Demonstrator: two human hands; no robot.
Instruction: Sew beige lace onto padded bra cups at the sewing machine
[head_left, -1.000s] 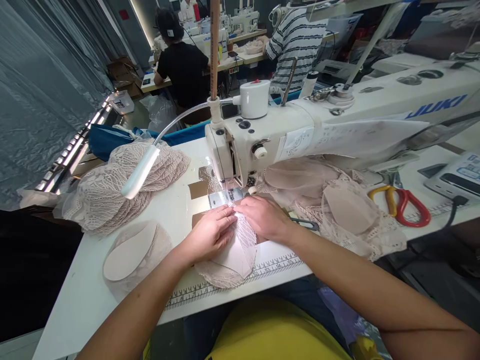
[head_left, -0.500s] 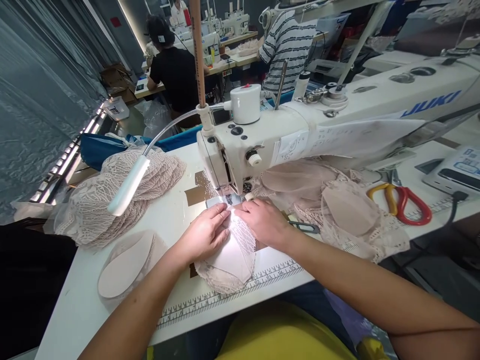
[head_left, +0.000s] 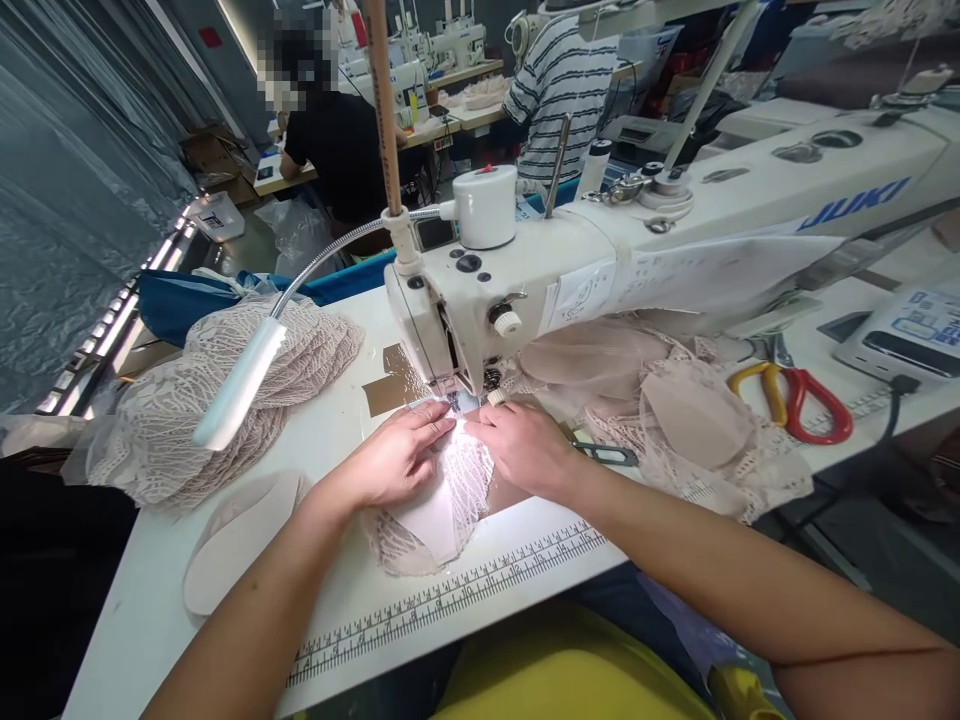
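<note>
Under the needle area of a white JUKI sewing machine [head_left: 450,285] lies a pale pink lace bra cup [head_left: 450,500], lit by the machine's lamp. My left hand [head_left: 397,450] holds its left side, fingers pressed together close to the presser foot [head_left: 452,398] and thumb on the fabric. At the cup's upper right edge, my right hand [head_left: 521,445] has its fingers curled in on the lace; their undersides are hidden. The cup's lower part fans out towards the table's front edge.
A stack of lace pieces [head_left: 225,400] and a smooth cup [head_left: 236,545] lie left. More lace pieces [head_left: 697,420], scissors with red and yellow handles [head_left: 817,405] and a white device [head_left: 907,340] are right. A lamp [head_left: 240,385] overhangs the left side. Two people sit beyond.
The lace cup has turned, its lower end swinging left and its top sitting further in at the presser foot. Both hands stay on it. The whole view has shifted slightly.
</note>
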